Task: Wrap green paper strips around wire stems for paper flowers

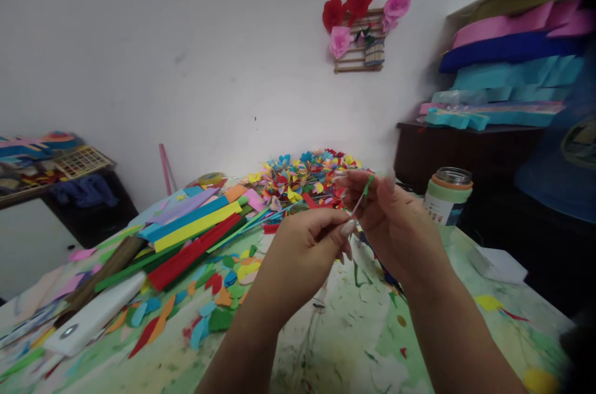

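Observation:
My left hand [310,239] is closed in a pinch on the lower end of a thin pale stem [357,204]. Green wrapping [367,186] covers the stem's upper end. Around that end, my right hand [403,220] has its fingers stretched out and its thumb raised apart; the green part lies close to or against the fingers, and I cannot tell whether it is touched. Below the hands, a narrow green strip [356,273] shows over the table. Beyond them is a heap of colourful paper flowers [298,174].
Folded coloured paper strips [193,229] and cut paper petals [223,282] spread over the left side of the stained table [326,350]. A white device [95,313] lies front left. On the right stands an open jar [447,195], with a white paper piece [498,265] nearby.

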A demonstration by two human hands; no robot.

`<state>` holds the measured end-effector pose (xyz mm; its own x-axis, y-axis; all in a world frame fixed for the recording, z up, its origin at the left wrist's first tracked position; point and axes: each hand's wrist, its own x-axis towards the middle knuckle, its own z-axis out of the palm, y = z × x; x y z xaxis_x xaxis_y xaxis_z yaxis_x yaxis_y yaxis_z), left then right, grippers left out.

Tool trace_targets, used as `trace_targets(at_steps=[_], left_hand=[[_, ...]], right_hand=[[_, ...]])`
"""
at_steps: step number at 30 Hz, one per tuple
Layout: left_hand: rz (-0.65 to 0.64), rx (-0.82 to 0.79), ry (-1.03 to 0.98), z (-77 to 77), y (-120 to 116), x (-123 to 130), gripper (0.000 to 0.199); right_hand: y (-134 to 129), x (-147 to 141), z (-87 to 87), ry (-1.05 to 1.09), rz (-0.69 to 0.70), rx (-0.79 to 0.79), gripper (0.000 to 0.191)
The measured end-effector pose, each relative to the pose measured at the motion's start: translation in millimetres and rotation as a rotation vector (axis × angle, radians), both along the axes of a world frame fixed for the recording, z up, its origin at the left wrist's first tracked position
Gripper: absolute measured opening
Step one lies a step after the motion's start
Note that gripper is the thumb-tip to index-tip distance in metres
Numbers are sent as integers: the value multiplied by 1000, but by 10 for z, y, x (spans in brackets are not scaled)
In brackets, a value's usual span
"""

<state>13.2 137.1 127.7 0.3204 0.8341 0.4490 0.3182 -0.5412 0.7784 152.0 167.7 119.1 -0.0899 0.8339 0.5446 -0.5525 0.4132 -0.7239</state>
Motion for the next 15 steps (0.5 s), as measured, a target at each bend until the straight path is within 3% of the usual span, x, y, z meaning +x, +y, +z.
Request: trace_targets(at_steps=[5,9,15], left_hand=[[98,81,85,29,-10,-44,24],[77,125,124,24,-24,-35,24],[188,195,161,22,-36,-68,23]], right_hand=[[-1,26,9,-71,135,-52,27],[23,37,-13,-104,86,-139,20],[64,30,-15,-103,-66,-202,20]])
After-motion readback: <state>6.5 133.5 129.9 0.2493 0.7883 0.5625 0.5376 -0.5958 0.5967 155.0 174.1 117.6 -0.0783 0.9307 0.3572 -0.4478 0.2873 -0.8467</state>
